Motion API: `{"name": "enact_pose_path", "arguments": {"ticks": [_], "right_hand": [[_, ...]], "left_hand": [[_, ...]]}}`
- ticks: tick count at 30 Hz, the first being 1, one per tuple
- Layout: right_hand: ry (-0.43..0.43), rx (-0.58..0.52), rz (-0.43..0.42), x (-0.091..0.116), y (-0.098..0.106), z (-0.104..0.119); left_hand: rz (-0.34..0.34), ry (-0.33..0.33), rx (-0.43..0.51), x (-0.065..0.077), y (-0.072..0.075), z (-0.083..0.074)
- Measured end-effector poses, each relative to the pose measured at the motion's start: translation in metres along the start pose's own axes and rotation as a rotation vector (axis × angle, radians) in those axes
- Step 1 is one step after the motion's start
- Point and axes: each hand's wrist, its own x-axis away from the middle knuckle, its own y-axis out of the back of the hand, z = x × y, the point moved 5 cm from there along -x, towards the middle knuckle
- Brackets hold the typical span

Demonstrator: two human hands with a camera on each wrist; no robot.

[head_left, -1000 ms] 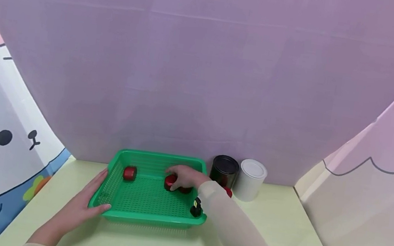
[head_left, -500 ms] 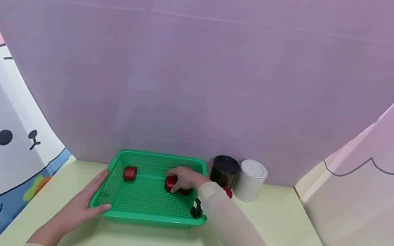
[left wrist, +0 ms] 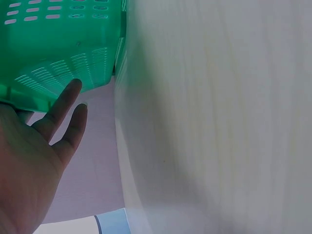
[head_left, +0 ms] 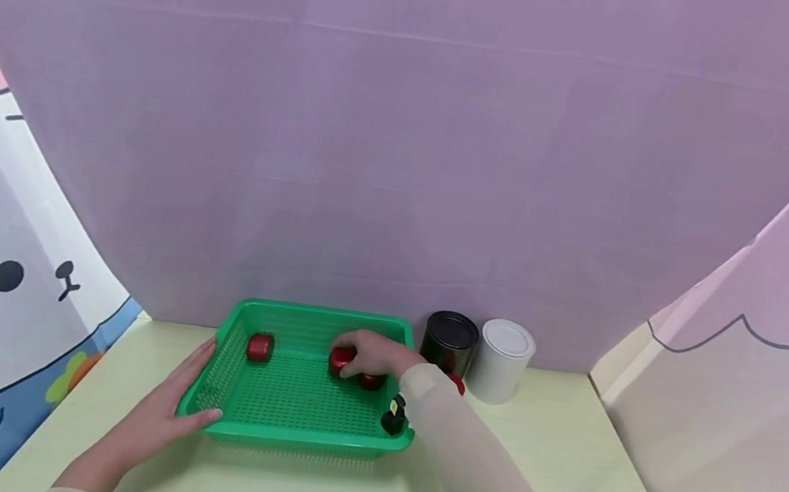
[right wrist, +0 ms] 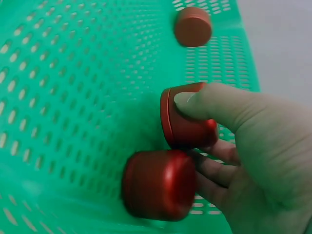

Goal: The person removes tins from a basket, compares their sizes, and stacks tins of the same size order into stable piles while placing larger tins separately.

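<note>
A green plastic basket (head_left: pixel 298 437) stands on the table. My left hand (head_left: pixel 163 407) rests at its near left corner, thumb on the front rim and straight fingers along the outer left side; in the left wrist view two fingers (left wrist: pixel 73 129) extend beside the slotted wall. Inside the basket my right hand (head_left: pixel 375 354) grips a small red metal tin (right wrist: pixel 187 117) between thumb and fingers. A second red tin (right wrist: pixel 158 185) lies right beside the held one, close under the fingers. A third red tin (head_left: pixel 260 347) lies on its side near the basket's left wall.
Just right of the basket stand a black can (head_left: pixel 452 334) and a white can (head_left: pixel 502 362). A red lid-like top (head_left: pixel 455 383) shows partly behind the right sleeve. A purple curtain (head_left: pixel 407 155) hangs behind the table.
My right hand stays on the red tin and shifts only very slightly. The left hand and the basket have not moved.
</note>
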Motion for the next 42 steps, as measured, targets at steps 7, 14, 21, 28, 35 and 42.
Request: {"name": "enact_pose_path", "arguments": {"ticks": [7,14,21,28,35,42], "right_hand": [[0.023,-0.162,-0.065,0.01,0.018,0.002],[0.036,-0.183,-0.088,0.017,0.022,0.006],[0.06,-0.16,-0.137,0.028,0.028,0.013],[0.084,-0.206,-0.152,0.042,0.03,0.015],[0.121,-0.26,-0.172,0.057,0.031,0.018],[0.162,-0.315,-0.246,0.071,0.034,0.021]], "left_hand": [[0.003,-0.002,0.0,-0.001,-0.002,0.002],[0.006,-0.006,0.002,0.0,-0.003,0.004],[0.009,-0.005,0.009,0.0,-0.003,0.005],[0.006,-0.004,0.004,0.0,-0.002,0.003],[0.009,-0.001,0.003,0.0,-0.003,0.003],[-0.001,-0.001,-0.001,0.001,-0.001,0.0]]}}
